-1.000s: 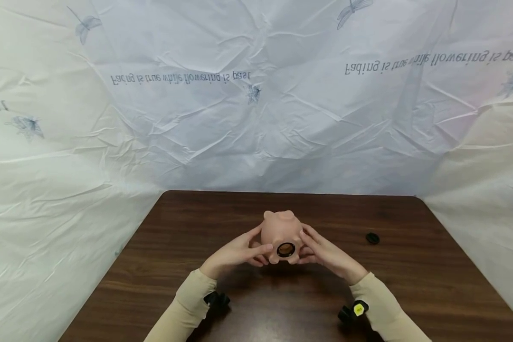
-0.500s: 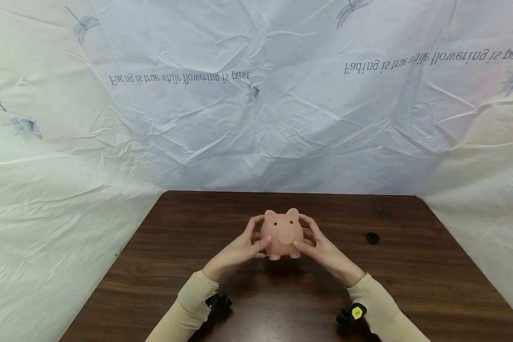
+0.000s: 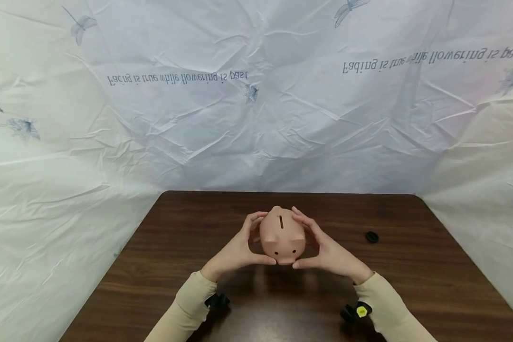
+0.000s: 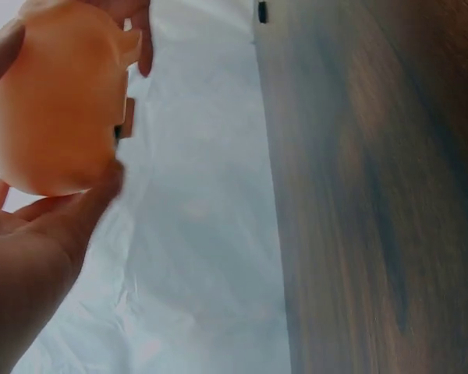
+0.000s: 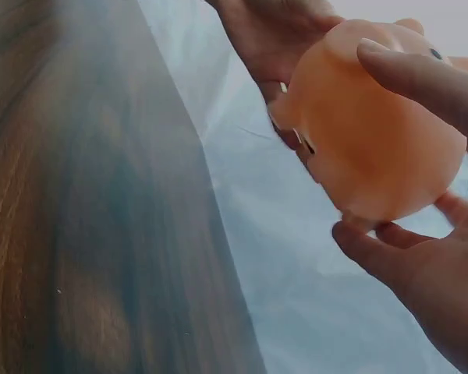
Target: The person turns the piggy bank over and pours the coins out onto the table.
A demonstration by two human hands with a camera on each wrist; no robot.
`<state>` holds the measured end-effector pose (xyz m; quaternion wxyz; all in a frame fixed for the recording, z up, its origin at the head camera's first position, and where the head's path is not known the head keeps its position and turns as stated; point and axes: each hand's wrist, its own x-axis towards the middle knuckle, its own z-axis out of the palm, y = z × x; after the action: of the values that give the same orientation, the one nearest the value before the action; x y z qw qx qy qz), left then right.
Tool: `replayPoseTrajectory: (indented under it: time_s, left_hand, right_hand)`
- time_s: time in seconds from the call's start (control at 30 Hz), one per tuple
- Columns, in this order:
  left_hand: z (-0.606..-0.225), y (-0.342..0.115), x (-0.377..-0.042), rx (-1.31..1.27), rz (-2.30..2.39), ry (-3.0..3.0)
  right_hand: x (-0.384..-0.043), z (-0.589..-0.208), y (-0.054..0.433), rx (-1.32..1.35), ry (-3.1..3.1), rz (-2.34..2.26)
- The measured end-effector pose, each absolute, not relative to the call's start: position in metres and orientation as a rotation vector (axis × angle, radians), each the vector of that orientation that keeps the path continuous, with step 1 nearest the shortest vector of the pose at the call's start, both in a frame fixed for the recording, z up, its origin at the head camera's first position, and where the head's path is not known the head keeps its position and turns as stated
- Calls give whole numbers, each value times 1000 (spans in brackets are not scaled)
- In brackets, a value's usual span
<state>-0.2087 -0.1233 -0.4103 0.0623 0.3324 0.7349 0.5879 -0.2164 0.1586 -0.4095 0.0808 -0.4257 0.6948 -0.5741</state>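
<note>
Flanking the piggy bank [image 3: 282, 232], both hands [image 3: 236, 250] [image 3: 331, 251] grip it; thumbs [image 3: 264, 259] beside its snout [image 3: 287, 261].

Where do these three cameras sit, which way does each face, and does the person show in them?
Head: on the person's head, facing forward and down at the table, piggy bank and sheet; sleeves, left hand and right hand show.
Left wrist: facing the piggy bank; left hand at the left, part of the right hand at top.
Right wrist: facing the piggy bank from its other side; right hand at the right, part of the left hand at top.
Shared: both wrist views show piggy bank, hands, table and sheet.
</note>
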Motion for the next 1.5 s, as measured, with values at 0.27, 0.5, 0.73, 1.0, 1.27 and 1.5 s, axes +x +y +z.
replayPoseTrajectory:
  time_s: [0.27,0.5,0.73,1.0,1.27,1.5]
  left_hand:
    - [-389,-119,-196,1464,1674,2370]
    - [-378,-118,-194,1634,1601,2424]
    - [-403,-116,-206,1399,1621,2408]
    - [-431,-114,-216,673,1700,2267]
    - [-442,-112,-222,365,1662,2243]
    - [-445,-114,-220,305,1620,2164]
  right_hand:
    - [-201,-395,155,-1541,2283,-1640]
    - [-198,-385,153,-1559,2354,-1631]
    - [-217,-415,160,-1192,2257,-1655]
    - [-221,-418,160,-728,2171,-1603]
    - [-221,-422,153,-501,2127,-1527]
    - [-221,-429,149,-442,2134,-1467]
